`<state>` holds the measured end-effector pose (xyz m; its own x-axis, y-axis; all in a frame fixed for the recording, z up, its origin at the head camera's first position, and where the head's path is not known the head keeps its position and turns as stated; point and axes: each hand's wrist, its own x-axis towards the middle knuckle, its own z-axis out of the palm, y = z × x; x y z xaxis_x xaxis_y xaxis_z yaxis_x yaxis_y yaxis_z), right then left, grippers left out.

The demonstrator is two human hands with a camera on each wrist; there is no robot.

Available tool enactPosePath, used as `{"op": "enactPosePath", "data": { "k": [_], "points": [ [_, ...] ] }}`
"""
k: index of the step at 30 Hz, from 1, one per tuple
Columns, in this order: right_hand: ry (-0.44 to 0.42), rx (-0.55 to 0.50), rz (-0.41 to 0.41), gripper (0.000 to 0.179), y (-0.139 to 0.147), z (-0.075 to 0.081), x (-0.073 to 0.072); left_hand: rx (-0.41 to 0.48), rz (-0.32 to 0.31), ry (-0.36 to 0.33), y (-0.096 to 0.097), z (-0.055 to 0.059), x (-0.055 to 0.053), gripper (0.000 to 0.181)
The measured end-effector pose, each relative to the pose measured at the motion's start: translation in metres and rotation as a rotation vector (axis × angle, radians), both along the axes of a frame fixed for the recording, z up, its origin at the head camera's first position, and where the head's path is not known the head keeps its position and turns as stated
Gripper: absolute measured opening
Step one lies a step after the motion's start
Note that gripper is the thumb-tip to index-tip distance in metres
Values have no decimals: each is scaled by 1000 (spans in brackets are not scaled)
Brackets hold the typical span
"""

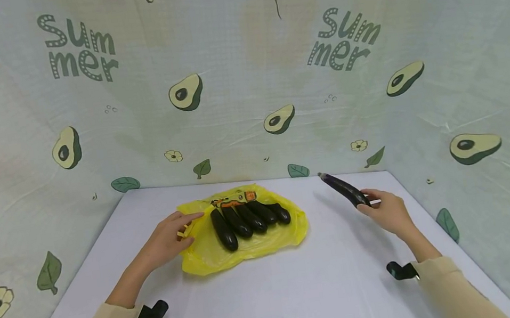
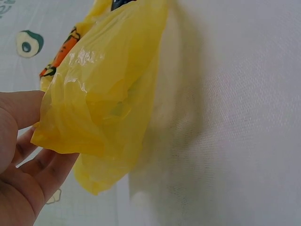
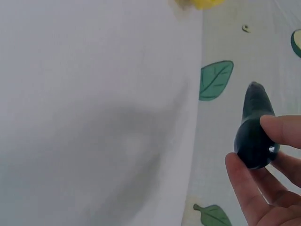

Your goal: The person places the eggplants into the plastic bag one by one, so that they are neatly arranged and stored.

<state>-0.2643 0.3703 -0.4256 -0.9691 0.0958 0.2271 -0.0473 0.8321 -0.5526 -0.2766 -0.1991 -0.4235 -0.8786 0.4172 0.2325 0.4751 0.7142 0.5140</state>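
Several dark eggplants (image 1: 250,218) lie side by side on a yellow plastic bag (image 1: 215,260) spread on the table. My left hand (image 1: 171,238) is at the bag's left edge, index finger extended over the yellow plastic and thumb well apart from it. In the left wrist view a raised fold of the bag (image 2: 108,89) covers the fingertips. My right hand (image 1: 389,212) grips one more eggplant (image 1: 343,188) by its rounded end, above the table, its stem end pointing up and to the left. The right wrist view shows thumb and fingers around that eggplant (image 3: 256,141).
A white table (image 1: 274,307) stretches beneath both hands. Behind it and at both sides hangs a pale curtain (image 1: 220,40) printed with avocados, leaves and flowers. Black wrist cameras (image 1: 153,312) sit at both cuffs. An orange printed pattern (image 1: 236,199) shows at the bag's back.
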Motion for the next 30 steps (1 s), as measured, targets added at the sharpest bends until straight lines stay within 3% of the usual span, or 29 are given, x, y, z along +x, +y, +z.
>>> {"op": "enactPosePath", "data": {
  "k": [7,14,30],
  "points": [
    [42,-30,49,52,-31,1,24,-5,-3,16,-2,-2,0,63],
    [67,-48,117,49,-66,5,40,-2,0,28,0,-3,-1,63],
    [61,-82,245,47,-126,6,48,-6,-4,45,0,-3,-2,63]
  ]
}}
